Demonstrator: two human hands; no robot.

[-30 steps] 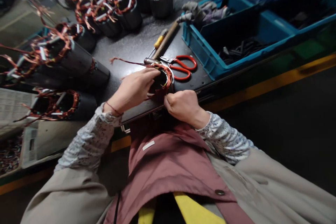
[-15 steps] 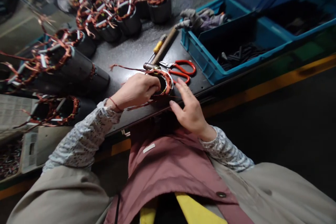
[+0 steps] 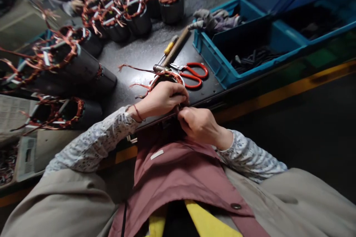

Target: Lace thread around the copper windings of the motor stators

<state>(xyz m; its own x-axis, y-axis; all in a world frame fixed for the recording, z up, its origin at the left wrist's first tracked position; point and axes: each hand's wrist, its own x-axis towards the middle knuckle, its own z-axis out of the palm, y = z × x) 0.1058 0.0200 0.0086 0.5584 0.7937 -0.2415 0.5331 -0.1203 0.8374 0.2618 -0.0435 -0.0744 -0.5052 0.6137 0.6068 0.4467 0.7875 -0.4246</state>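
A motor stator [image 3: 167, 76] with a ring of copper-red windings and white sleeving stands at the bench's front edge, its near side hidden by my left hand [image 3: 168, 98]. That hand reaches across the rim, fingers closed in a pinch at the near right. Against its fingertips is my right hand [image 3: 198, 124], also closed, just off the bench edge. Between them shows a small bit of reddish-brown lead wire, mostly covered by the fingers. Other loose leads [image 3: 139, 69] stick out to the left. Red-handled scissors [image 3: 196, 76] lie right beside the stator.
Behind the stator lie a hammer [image 3: 176, 46] and a yellow-handled screwdriver [image 3: 169, 47]. Several wound stators [image 3: 139, 18] stand at the back and left. Blue bins [image 3: 230, 70] hold dark pieces at right, with gloves [image 3: 217, 20] on one. A co-worker's hand [image 3: 76, 5] is far left.
My left hand has moved from inside the stator to the right, over its near rim. My right hand has closed from spread fingers and come in against the left.
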